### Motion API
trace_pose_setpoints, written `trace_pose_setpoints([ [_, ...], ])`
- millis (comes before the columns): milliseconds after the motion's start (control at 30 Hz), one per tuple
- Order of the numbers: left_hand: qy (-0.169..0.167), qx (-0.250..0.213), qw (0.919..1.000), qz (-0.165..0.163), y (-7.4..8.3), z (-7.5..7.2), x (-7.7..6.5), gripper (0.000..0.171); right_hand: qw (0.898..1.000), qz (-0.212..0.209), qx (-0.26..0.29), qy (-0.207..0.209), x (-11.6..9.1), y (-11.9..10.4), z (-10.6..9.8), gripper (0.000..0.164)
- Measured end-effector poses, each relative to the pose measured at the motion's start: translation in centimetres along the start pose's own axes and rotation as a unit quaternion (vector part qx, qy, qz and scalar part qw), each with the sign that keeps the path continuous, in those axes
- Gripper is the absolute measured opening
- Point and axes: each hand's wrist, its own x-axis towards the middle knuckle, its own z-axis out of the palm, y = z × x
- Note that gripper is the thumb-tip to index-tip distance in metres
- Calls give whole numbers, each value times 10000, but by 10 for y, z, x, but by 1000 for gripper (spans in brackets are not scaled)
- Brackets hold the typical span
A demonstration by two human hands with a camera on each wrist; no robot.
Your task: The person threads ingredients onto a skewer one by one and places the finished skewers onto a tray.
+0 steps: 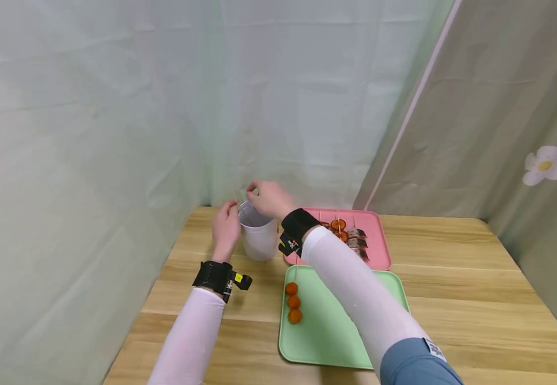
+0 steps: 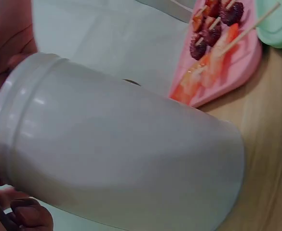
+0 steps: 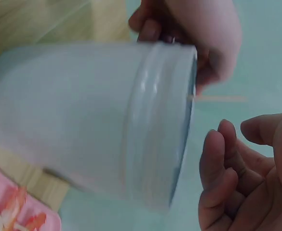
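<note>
A tall white cup [image 1: 260, 240] stands upright on the table's left part. My left hand [image 1: 225, 230] is at its left rim, where the fingers curl against the edge; the grip is partly hidden by the cup. A thin wooden skewer stick [image 3: 220, 98] pokes out past the rim, close to the left fingers. Over the cup's far right side hovers my right hand [image 1: 271, 199]. Its thumb and bent fingers are apart in the right wrist view, with nothing between them. The inside of the cup is mostly out of sight.
A green tray [image 1: 329, 342] in front bears a skewer of orange balls [image 1: 294, 302]. Behind it, a pink tray [image 1: 379, 246] carries several skewers, among them round brown slices [image 1: 338, 224] and grey, dark-edged pieces [image 1: 357, 243]. Curtains hang behind the table.
</note>
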Motion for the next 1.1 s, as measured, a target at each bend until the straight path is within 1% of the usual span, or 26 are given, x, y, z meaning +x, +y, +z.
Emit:
trace_pose_setpoints([
  [100,-60,291,9994,160,-2,4,0,44,9999,-41,-114,107,6,-3,13,35],
  [200,-61,622,9975,337,-3,6,-1,42,9999,-76,-150,40,9,-6,23,39],
  [333,-56,805,9955,504,0,4,-1,40,9999,-65,63,-72,9,-10,29,42],
  [433,-74,851,9947,564,1,3,-1,40,9997,-62,201,-126,8,-12,30,41],
  [600,-156,934,9936,624,2,4,-1,40,9997,-106,160,-132,8,-8,33,36],
  [767,-269,982,9928,631,4,5,-3,41,9997,-52,214,-92,6,-5,34,34],
  [933,-346,972,9932,542,4,5,-3,42,9998,-74,166,43,5,-4,31,28],
  [1100,-451,996,9922,599,4,4,-2,40,9997,-96,-21,229,4,-1,29,19],
])
